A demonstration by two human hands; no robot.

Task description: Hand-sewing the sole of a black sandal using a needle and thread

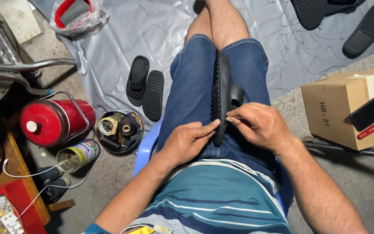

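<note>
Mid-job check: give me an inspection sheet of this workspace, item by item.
Surface: grey sheet spread on a concrete floor, loose threads on it.
Job's things: black sandal on edge between the knees.
Hands: left hand pinches the sandal's near end; right hand holds its side and pinches something thin, too small to tell.
Clutter: sandal pair on the sheet; more sandals top right; tin of tape rolls; open can; red flask; bagged red tub.
Cables: white cable runs to a power strip.
Surroundings: cardboard box with phone and red clippers on top; blue chair.
</note>
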